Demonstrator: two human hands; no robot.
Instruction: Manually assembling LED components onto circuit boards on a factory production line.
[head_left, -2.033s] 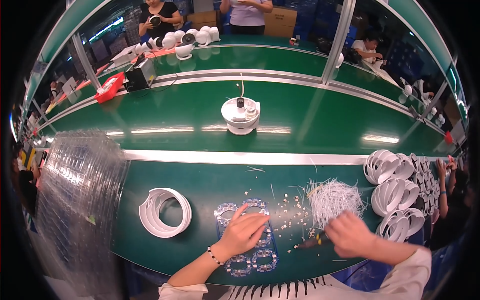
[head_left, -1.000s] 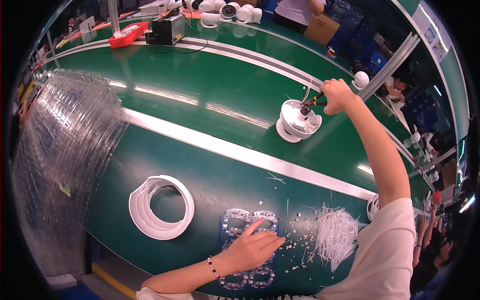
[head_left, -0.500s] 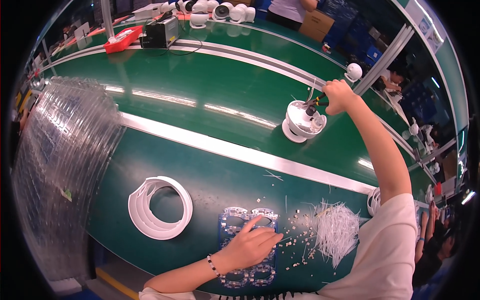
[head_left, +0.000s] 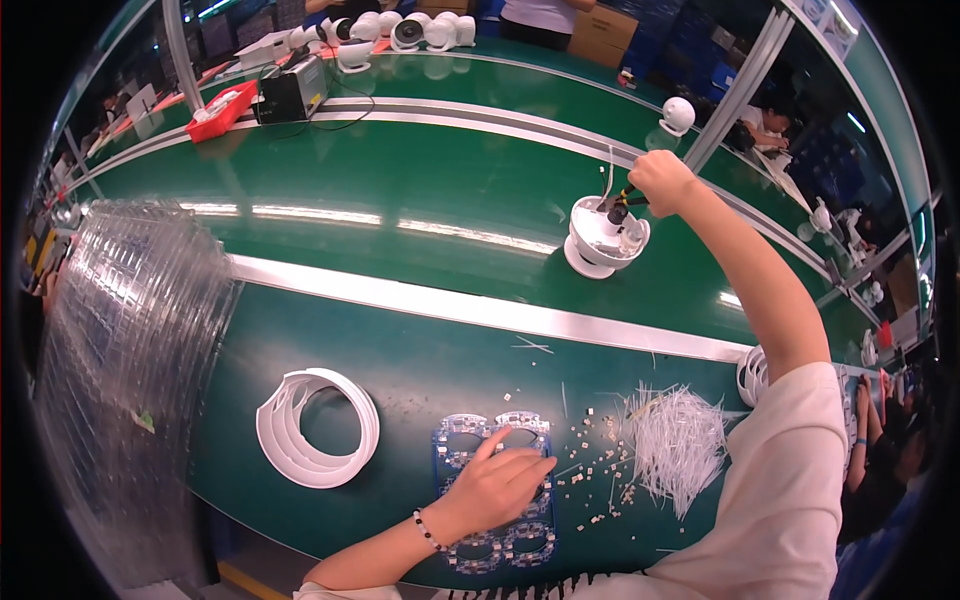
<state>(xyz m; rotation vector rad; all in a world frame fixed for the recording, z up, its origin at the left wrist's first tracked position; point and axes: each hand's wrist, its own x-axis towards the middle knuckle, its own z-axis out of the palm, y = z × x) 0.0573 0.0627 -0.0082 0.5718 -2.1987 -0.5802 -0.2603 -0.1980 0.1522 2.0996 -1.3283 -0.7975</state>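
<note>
My right hand [head_left: 662,184] is closed around the black-and-yellow handles of pliers [head_left: 628,197]. Their jaws reach into the open top of a white, bowl-shaped camera housing [head_left: 591,229] on a round foot. Beside the jaws, white wires [head_left: 610,172] stick up from the housing, and a dark cylindrical part sits inside. My left hand [head_left: 497,488] hovers over or rests on a blue circuit board panel [head_left: 538,545], fingers apart, with nothing seen in it; contact is unclear. To the right of the panel lie many small pale connectors [head_left: 603,462] and a heap of white cable ties or strips [head_left: 676,445].
A white ring-shaped shell [head_left: 362,430] stands on the left, beside stacked clear plastic trays [head_left: 130,370]. A metal rail [head_left: 400,296] crosses the bench. Farther back are a red bin [head_left: 222,112], a black box-shaped device [head_left: 291,92] and white camera units [head_left: 440,35]. Other people are around.
The whole view has shifted slightly. My right hand and the pliers stay at the white housing, with the hand turned a little. My left hand remains over the panel.
</note>
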